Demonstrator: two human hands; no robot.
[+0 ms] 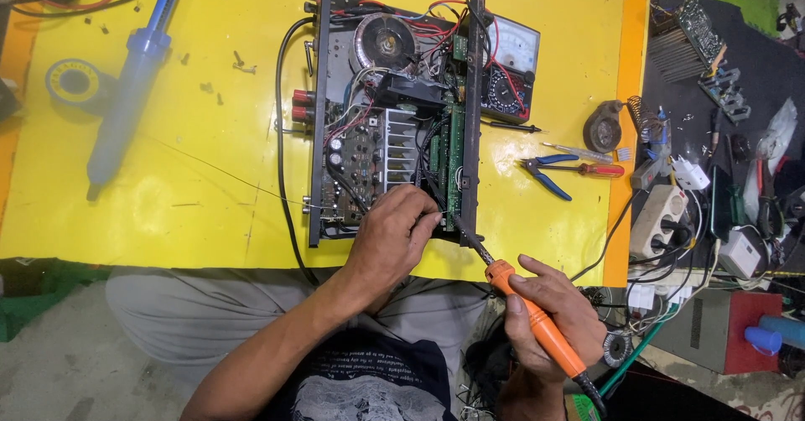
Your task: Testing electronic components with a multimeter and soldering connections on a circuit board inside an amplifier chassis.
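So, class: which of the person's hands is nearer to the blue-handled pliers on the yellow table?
Right. The right hand, gripping the orange soldering iron, sits below the pliers. The left hand rests on the open amplifier chassis, farther to their left.

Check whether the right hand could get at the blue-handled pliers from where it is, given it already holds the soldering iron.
Probably not freely: the right hand is full with the orange soldering iron. The blue-handled pliers lie uncovered on the yellow table, with open surface between.

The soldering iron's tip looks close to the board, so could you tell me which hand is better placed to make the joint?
Probably the right hand: it holds the orange soldering iron aimed into the open amplifier. The left hand pinches thin wire there.
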